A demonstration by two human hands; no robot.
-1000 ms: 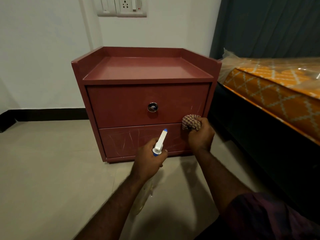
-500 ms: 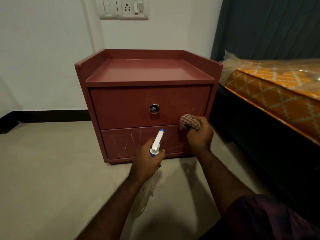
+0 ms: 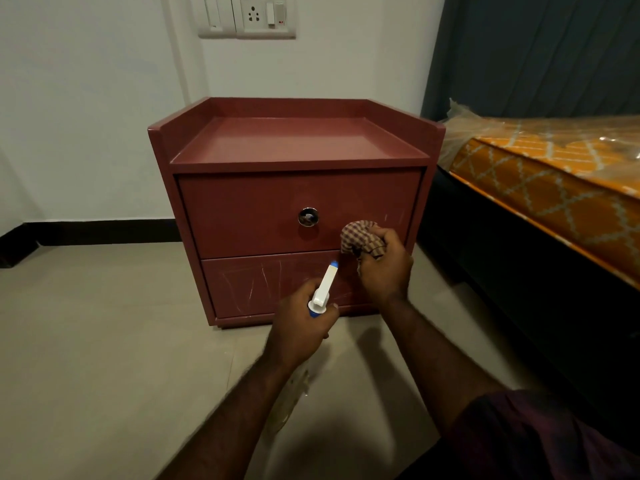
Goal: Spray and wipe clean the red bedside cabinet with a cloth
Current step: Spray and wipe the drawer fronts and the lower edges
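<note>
The red two-drawer bedside cabinet point(image 3: 263, 216) stands at 12 o'clock from both hands, against a white wall. The right hand point(image 3: 385, 271) grips a bunched brown checked cloth point(image 3: 358, 237) at the upper drawer front, about 4 o'clock from the round metal knob point(image 3: 308, 216). The left hand point(image 3: 300, 329) is curled round a white spray bottle with a blue tip point(image 3: 325, 287) — nozzle toward the cabinet. An orange patterned mattress point(image 3: 554, 188) lies at 3 o'clock.

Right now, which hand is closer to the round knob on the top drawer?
Right. The right hand, gripping the checked cloth, is just right of and slightly below the knob; the left hand, holding the spray bottle, is lower, before the bottom drawer.
</note>
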